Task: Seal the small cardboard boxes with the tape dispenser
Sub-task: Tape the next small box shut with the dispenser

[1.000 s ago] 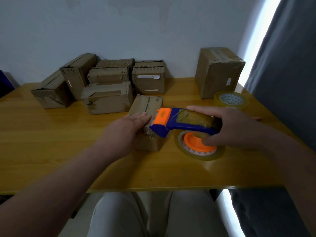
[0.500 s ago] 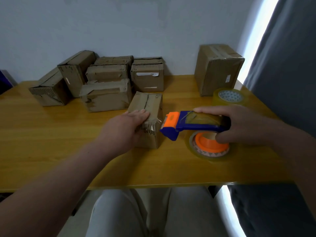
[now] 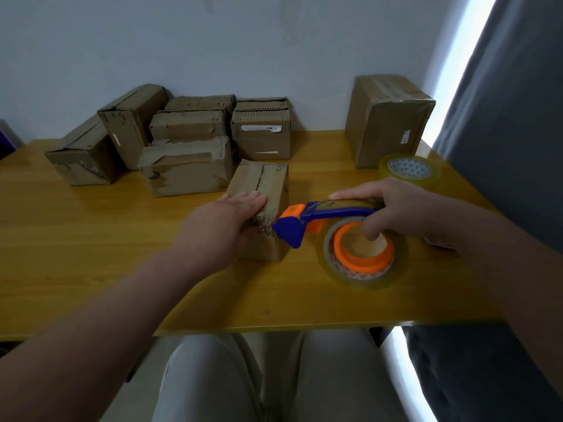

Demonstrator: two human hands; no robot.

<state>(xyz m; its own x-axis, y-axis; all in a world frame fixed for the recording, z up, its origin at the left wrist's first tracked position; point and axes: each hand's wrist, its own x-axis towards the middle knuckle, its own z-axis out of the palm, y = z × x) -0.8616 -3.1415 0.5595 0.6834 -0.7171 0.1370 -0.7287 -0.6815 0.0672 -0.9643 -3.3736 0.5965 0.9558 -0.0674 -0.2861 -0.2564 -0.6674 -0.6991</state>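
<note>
Eight worn cardboard boxes on the wooden surface [image 3: 91, 239]: six clustered [image 3: 185, 169], one larger [image 3: 390, 117], one small box [image 3: 265, 184] at centre. Left hand [image 3: 222, 226] flat on it, fingers straight. Right hand [image 3: 396, 208] grips blue-orange plastic tape dispenser [image 3: 320, 214], nose touching the box. Spare clear roll [image 3: 409, 169].

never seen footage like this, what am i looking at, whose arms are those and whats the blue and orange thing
No machine here: a person wears a camera on the head, so the single picture looks forward and down at their own arms. The left hand lies flat on a small cardboard box on the wooden table. The right hand grips a blue and orange tape dispenser, its nose at the box's near right corner. Behind are more small boxes, a bigger box and a spare tape roll.
</note>
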